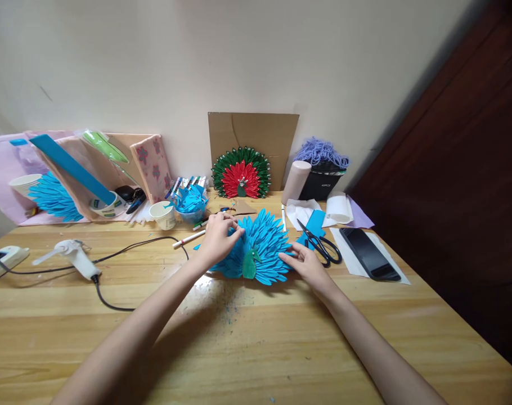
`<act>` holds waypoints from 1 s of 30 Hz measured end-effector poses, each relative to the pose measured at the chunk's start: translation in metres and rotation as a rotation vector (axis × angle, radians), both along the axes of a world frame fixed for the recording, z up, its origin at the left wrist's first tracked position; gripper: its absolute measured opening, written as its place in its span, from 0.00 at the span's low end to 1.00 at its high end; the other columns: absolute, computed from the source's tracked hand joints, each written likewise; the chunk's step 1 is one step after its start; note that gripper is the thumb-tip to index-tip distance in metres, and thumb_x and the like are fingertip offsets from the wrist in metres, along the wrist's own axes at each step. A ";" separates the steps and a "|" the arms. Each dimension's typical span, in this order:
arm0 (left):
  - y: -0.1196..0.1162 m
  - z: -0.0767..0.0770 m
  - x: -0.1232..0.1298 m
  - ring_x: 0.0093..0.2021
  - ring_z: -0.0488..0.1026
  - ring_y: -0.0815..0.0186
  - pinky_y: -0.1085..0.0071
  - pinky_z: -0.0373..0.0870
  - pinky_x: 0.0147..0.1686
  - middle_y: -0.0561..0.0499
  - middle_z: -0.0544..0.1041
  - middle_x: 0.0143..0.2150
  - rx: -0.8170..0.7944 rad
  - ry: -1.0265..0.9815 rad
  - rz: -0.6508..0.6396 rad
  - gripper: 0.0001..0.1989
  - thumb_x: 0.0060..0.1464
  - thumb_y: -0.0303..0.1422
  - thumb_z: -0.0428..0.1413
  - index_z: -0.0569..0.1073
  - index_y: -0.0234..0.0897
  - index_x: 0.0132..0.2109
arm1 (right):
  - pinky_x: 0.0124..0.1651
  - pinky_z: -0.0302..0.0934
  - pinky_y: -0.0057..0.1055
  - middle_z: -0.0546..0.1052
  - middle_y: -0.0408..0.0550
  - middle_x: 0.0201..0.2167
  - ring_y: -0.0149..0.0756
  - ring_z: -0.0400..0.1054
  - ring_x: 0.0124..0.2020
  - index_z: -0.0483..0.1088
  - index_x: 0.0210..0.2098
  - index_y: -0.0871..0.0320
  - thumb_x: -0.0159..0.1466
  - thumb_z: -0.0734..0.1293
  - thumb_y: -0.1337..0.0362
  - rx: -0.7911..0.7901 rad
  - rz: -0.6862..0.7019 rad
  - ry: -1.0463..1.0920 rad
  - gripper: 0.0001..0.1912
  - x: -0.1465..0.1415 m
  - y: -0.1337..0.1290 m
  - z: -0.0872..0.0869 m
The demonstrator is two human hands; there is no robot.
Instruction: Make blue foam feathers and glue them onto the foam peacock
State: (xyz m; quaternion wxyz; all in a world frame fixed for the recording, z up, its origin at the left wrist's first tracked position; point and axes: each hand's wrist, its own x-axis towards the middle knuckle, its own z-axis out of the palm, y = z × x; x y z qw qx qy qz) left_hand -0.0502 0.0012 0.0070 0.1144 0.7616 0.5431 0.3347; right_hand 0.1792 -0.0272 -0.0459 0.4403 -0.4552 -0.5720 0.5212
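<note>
A blue peacock craft [266, 242] with layered, pointed feathers and a green body [250, 263] stands fanned out on the wooden table. My left hand [222, 239] is at its upper left, thumb and fingers closed on the feathers; any small piece between the fingertips is hidden. At the fan's right edge, my right hand [309, 264] grips the outer feathers between thumb and fingers. Black-handled scissors [321, 244] lie just beyond my right hand, over blue pieces [317, 219]. A white marker [188, 238] lies left of the craft.
Behind stand a red and green peacock [241, 174] against cardboard [256, 126], a bowl of blue pieces [191, 205] and a paper cup [162, 215]. A white glue gun [79, 259] with a trailing cord lies left. The phone [369, 253] lies right.
</note>
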 end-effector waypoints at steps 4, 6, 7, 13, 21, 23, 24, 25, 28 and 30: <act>0.001 0.006 0.000 0.44 0.63 0.58 0.60 0.57 0.45 0.47 0.71 0.38 -0.048 0.025 0.007 0.09 0.50 0.36 0.52 0.72 0.36 0.27 | 0.38 0.65 0.33 0.75 0.47 0.32 0.39 0.69 0.37 0.67 0.33 0.57 0.50 0.70 0.53 -0.011 0.003 0.003 0.17 0.000 0.000 -0.001; 0.001 0.008 0.000 0.43 0.63 0.59 0.61 0.57 0.45 0.47 0.71 0.37 -0.066 0.034 -0.004 0.09 0.50 0.35 0.52 0.71 0.35 0.26 | 0.38 0.65 0.33 0.75 0.47 0.33 0.39 0.69 0.37 0.68 0.33 0.58 0.50 0.69 0.53 -0.008 0.010 -0.006 0.16 0.001 0.000 -0.001; 0.002 0.009 -0.001 0.43 0.64 0.59 0.61 0.57 0.45 0.47 0.71 0.37 -0.070 0.035 -0.013 0.09 0.50 0.35 0.52 0.71 0.35 0.26 | 0.38 0.65 0.33 0.75 0.47 0.33 0.39 0.69 0.38 0.68 0.33 0.58 0.51 0.69 0.54 -0.004 0.014 -0.011 0.16 0.001 0.000 -0.001; 0.010 0.001 -0.001 0.43 0.63 0.58 0.61 0.57 0.45 0.47 0.70 0.37 -0.012 0.064 -0.010 0.09 0.51 0.36 0.52 0.70 0.36 0.28 | 0.41 0.65 0.35 0.75 0.48 0.34 0.41 0.70 0.39 0.68 0.34 0.57 0.50 0.69 0.52 0.008 0.007 -0.004 0.18 0.002 0.000 -0.001; 0.002 -0.008 -0.009 0.46 0.61 0.56 0.60 0.57 0.46 0.43 0.67 0.44 0.188 0.054 0.130 0.11 0.56 0.35 0.46 0.66 0.36 0.43 | 0.32 0.66 0.33 0.76 0.50 0.32 0.40 0.71 0.32 0.69 0.32 0.59 0.46 0.71 0.51 -0.093 -0.116 0.068 0.20 0.007 0.004 0.005; -0.006 -0.014 -0.024 0.46 0.61 0.56 0.61 0.57 0.46 0.43 0.67 0.44 0.206 0.044 0.166 0.10 0.56 0.33 0.45 0.66 0.37 0.44 | 0.30 0.66 0.32 0.77 0.50 0.33 0.40 0.71 0.32 0.69 0.33 0.59 0.47 0.71 0.52 -0.123 -0.167 0.090 0.20 0.012 0.007 0.004; -0.009 -0.018 -0.034 0.46 0.62 0.57 0.61 0.58 0.46 0.43 0.67 0.43 0.203 0.035 0.192 0.10 0.56 0.33 0.44 0.65 0.37 0.44 | 0.29 0.66 0.32 0.77 0.50 0.33 0.40 0.71 0.32 0.69 0.33 0.59 0.46 0.71 0.53 -0.134 -0.200 0.104 0.20 0.016 0.009 0.004; -0.013 -0.024 -0.044 0.44 0.63 0.57 0.61 0.58 0.44 0.44 0.68 0.42 0.185 0.035 0.221 0.10 0.56 0.32 0.44 0.66 0.37 0.43 | 0.29 0.66 0.31 0.77 0.50 0.33 0.40 0.71 0.32 0.69 0.33 0.59 0.46 0.72 0.53 -0.143 -0.236 0.124 0.20 0.019 0.011 0.003; -0.020 -0.044 -0.073 0.43 0.64 0.57 0.61 0.60 0.43 0.45 0.69 0.41 0.081 0.058 0.220 0.09 0.54 0.34 0.47 0.67 0.37 0.41 | 0.29 0.68 0.33 0.77 0.48 0.33 0.40 0.71 0.33 0.69 0.32 0.58 0.45 0.72 0.54 -0.162 -0.306 0.197 0.19 0.026 0.015 -0.002; -0.023 -0.055 -0.087 0.43 0.64 0.57 0.61 0.61 0.43 0.44 0.70 0.41 0.007 0.081 0.196 0.10 0.53 0.35 0.49 0.68 0.36 0.40 | 0.31 0.69 0.34 0.77 0.47 0.33 0.40 0.71 0.33 0.69 0.31 0.57 0.45 0.73 0.56 -0.182 -0.318 0.209 0.17 0.027 0.016 -0.005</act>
